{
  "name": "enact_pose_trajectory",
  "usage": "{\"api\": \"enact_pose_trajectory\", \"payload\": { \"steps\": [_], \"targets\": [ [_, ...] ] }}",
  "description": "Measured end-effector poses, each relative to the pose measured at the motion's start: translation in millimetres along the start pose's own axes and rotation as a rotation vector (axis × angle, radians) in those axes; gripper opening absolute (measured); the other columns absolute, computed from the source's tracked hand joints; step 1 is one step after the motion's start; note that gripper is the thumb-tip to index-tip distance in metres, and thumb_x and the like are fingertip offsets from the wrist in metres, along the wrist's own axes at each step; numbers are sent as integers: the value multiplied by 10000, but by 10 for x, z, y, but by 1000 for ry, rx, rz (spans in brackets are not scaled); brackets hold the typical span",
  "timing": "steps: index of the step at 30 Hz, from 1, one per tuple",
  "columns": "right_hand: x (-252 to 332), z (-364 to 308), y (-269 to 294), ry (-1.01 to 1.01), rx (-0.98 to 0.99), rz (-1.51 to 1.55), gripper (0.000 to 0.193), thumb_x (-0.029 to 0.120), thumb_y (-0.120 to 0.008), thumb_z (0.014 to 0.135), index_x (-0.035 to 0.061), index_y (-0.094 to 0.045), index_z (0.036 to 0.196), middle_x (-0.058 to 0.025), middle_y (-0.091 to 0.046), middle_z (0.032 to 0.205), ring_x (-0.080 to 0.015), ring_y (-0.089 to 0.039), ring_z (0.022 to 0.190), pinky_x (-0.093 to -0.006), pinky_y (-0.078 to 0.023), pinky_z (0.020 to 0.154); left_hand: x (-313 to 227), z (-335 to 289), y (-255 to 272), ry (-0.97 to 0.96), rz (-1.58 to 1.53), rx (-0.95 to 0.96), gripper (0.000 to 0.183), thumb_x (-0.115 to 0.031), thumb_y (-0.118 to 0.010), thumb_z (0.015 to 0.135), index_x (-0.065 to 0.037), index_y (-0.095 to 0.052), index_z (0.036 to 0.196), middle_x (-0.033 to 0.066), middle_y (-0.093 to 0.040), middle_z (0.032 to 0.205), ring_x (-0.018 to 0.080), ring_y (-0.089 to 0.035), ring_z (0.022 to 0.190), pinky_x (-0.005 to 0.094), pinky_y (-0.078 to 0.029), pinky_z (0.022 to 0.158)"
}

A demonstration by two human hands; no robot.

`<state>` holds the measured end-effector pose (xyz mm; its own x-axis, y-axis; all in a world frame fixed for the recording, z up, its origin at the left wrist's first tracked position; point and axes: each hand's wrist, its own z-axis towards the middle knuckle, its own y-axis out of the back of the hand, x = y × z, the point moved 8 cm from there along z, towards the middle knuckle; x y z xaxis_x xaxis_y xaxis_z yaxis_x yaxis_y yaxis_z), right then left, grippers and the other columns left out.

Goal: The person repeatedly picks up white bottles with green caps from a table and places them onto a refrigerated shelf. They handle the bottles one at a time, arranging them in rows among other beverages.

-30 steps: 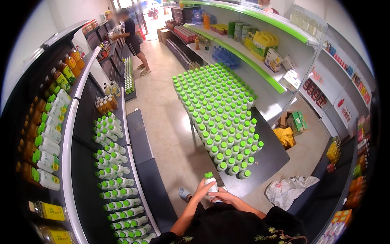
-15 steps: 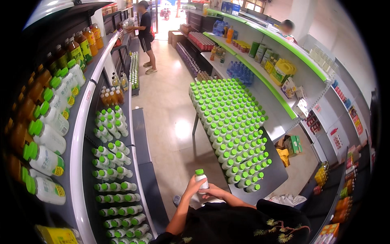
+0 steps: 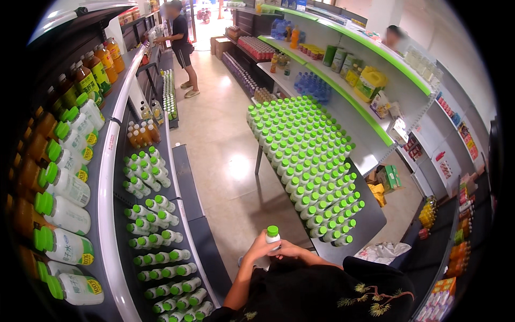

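Bottle: small white one w/ green cap (image 3: 272,236), upright, held close to chest, just off near corner of the table (image 3: 370,222).
L hand: (image 3: 258,251) wrapped round bottle body from the left, fingers closed on it.
R hand: (image 3: 294,250) closed against bottle's right side below the cap; both hands meet on it.
Change: vs 1 s ago bottle sits about the same spot rel. to table's near corner, grip same. View has swung left, more of cooler shelf (image 3: 110,177) in frame, so head turned, not hands.
Meaning: judgement only, bottle looks lifted clear of the table, not set anywhere yet.
Table load: packed w/ same green-cap bottles (image 3: 300,155) in rows; front end nearest bottle has bare dark patch.
Left of table: across aisle, cooler racks w/ same bottles lying flat (image 3: 161,257); bigger white bottles (image 3: 67,214) on outer shelf.
Far from table: another person (image 3: 179,43) at aisle end, well apart.
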<state>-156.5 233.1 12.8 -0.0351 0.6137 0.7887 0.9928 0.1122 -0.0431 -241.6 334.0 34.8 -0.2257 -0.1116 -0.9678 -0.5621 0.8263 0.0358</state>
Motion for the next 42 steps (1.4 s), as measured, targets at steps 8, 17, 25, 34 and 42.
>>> {"api": "enact_pose_trajectory", "payload": {
  "steps": [8, 17, 25, 34, 42],
  "targets": [
    [235, 181, 91, 72, -30, -22, 541, 230, -898, 861, 71, -622, 1298, -40, -691, 1064, -125, -646, 883, -281, -549, 700, -353, -37, 220, -52, 107, 25, 657, -297, -853, 892, 21, -560, 1387, 199, -711, 1256, 301, -695, 1178, 408, -542, 1011],
    [239, 63, 213, 72, -69, 42, 392, 146, -829, 899, 28, -673, 1239, -64, -718, 1077, -156, -681, 877, -305, -570, 745, -396, 48, 72, -136, 135, 111, 684, -368, -804, 932, -2, -558, 1454, 243, -612, 1421, 376, -579, 1348, 443, -453, 1149],
    [115, 25, 301, 61, -94, 160, 484, 122, -801, 923, 22, -612, 1357, -97, -715, 1175, -188, -713, 1019, -332, -617, 827, -372, 74, 59, -152, 178, 77, 703, -344, -782, 963, -18, -518, 1527, 209, -582, 1474, 299, -565, 1372, 414, -462, 1136],
    [4, 15, 286, 8, -51, 161, 521, 137, -796, 940, 50, -587, 1409, -97, -705, 1247, -206, -713, 1115, -360, -625, 873, -273, 81, 35, -112, 127, 109, 675, -345, -775, 976, -12, -535, 1512, 191, -620, 1441, 288, -595, 1334, 404, -473, 1118],
    [-78, -30, 267, -20, -38, 197, 561, 149, -773, 951, 62, -550, 1458, -84, -693, 1254, -192, -705, 1090, -351, -611, 868, -202, 90, -17, -102, 139, 113, 655, -330, -759, 992, -2, -528, 1510, 193, -622, 1450, 282, -598, 1341, 393, -477, 1116]
  ]
}}
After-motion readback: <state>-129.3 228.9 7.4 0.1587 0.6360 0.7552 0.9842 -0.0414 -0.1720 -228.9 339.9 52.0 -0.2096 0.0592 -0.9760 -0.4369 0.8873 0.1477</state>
